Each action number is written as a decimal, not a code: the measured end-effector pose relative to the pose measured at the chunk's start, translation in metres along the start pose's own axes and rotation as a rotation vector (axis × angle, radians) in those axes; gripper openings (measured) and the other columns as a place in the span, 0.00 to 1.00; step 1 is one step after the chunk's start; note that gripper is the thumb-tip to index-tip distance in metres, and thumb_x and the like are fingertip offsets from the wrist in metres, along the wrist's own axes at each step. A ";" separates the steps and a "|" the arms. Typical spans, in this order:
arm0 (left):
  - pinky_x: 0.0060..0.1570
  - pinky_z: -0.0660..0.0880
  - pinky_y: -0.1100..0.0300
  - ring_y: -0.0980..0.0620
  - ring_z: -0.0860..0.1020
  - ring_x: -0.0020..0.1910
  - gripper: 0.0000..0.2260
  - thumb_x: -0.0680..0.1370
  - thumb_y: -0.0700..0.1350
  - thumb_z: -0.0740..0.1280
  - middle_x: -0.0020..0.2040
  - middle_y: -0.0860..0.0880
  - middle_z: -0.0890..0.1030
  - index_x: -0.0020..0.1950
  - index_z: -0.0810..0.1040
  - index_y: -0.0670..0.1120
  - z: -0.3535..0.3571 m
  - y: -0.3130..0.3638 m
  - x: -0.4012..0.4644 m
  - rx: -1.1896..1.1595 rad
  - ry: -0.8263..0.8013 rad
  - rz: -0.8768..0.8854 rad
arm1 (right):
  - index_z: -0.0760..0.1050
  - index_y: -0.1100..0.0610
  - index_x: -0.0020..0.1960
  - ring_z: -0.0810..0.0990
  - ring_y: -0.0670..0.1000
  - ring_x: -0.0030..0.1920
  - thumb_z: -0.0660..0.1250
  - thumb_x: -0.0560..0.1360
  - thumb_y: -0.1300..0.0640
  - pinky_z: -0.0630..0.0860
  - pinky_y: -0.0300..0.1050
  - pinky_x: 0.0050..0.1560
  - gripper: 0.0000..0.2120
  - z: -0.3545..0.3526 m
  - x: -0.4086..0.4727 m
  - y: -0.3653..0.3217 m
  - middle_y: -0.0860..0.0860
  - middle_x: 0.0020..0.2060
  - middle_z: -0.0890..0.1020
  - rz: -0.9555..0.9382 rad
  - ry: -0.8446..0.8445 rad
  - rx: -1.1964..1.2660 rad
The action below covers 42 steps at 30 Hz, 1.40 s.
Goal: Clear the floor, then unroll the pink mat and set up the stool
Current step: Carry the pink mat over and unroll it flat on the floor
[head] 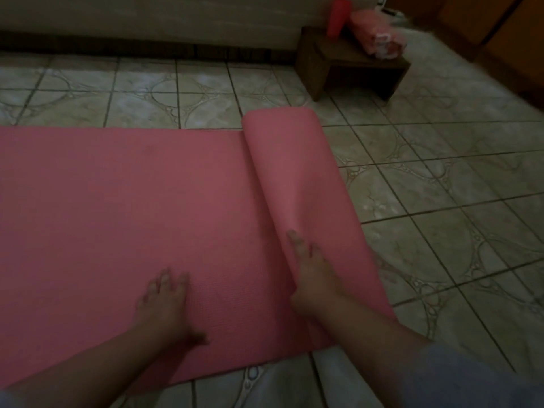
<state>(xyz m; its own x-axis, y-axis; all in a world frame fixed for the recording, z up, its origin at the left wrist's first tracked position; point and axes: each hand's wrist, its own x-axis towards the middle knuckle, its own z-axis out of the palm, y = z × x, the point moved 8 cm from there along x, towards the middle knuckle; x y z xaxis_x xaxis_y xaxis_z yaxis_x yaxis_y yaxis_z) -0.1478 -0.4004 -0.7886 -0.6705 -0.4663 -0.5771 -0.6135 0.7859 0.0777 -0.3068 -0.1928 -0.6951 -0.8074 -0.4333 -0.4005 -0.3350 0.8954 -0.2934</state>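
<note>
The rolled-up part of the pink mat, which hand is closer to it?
Right. The right hand rests against the roll; the left hand lies flat on the unrolled mat, apart from it.

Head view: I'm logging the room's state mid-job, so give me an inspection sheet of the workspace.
Surface: patterned tile floor, bare to the right of the mat.
Job's things: pink mat mostly flat; roll remains at its right end. Wooden stool by the wall.
Clutter: red bottle and pink bundle on the stool.
Grippers: left hand flat on the mat; right hand against the roll.
Cables: nothing seen.
Surroundings: wall with dark baseboard; wooden furniture far right.
</note>
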 end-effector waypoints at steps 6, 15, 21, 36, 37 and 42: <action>0.75 0.55 0.47 0.36 0.47 0.76 0.65 0.53 0.72 0.73 0.78 0.38 0.39 0.77 0.38 0.49 -0.010 -0.033 0.001 -0.004 -0.022 -0.041 | 0.47 0.30 0.71 0.66 0.58 0.71 0.68 0.63 0.67 0.69 0.47 0.67 0.51 -0.019 -0.011 -0.009 0.56 0.75 0.55 -0.140 -0.072 0.226; 0.73 0.59 0.45 0.35 0.52 0.75 0.57 0.59 0.67 0.73 0.77 0.38 0.46 0.76 0.46 0.44 -0.008 0.026 0.001 0.133 -0.030 0.106 | 0.54 0.32 0.71 0.71 0.59 0.64 0.72 0.62 0.53 0.72 0.51 0.63 0.45 -0.092 -0.024 0.088 0.56 0.68 0.62 0.096 0.137 0.155; 0.71 0.57 0.38 0.32 0.45 0.75 0.63 0.60 0.68 0.73 0.76 0.33 0.38 0.76 0.35 0.42 0.018 0.050 0.004 0.242 -0.120 0.097 | 0.52 0.48 0.74 0.53 0.58 0.75 0.65 0.63 0.35 0.60 0.63 0.67 0.45 -0.067 -0.021 0.077 0.56 0.74 0.57 0.182 0.305 -0.289; 0.71 0.56 0.38 0.31 0.43 0.75 0.65 0.58 0.71 0.71 0.75 0.32 0.36 0.74 0.31 0.42 0.034 0.042 0.019 0.280 -0.132 0.085 | 0.48 0.29 0.70 0.59 0.59 0.70 0.71 0.65 0.55 0.70 0.58 0.61 0.46 -0.038 -0.015 0.069 0.53 0.70 0.51 0.123 0.188 -0.329; 0.71 0.56 0.37 0.31 0.43 0.75 0.65 0.58 0.71 0.71 0.75 0.32 0.36 0.74 0.31 0.42 0.034 0.042 0.019 0.285 -0.135 0.085 | 0.50 0.30 0.70 0.62 0.58 0.67 0.71 0.64 0.55 0.70 0.56 0.60 0.45 -0.047 -0.016 0.077 0.53 0.69 0.55 0.148 0.226 -0.350; 0.72 0.55 0.38 0.31 0.42 0.75 0.63 0.61 0.70 0.70 0.75 0.32 0.37 0.74 0.32 0.41 0.031 0.043 0.016 0.316 -0.143 0.095 | 0.48 0.34 0.73 0.66 0.59 0.66 0.69 0.64 0.52 0.67 0.58 0.61 0.45 -0.071 -0.018 0.112 0.57 0.68 0.61 0.305 0.339 -0.344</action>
<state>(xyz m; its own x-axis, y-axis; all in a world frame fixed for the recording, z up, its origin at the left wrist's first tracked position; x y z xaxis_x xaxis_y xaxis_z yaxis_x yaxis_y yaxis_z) -0.1719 -0.3608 -0.8198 -0.6393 -0.3412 -0.6891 -0.3771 0.9201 -0.1056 -0.3641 -0.0773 -0.6590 -0.9841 -0.1434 -0.1051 -0.1552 0.9813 0.1142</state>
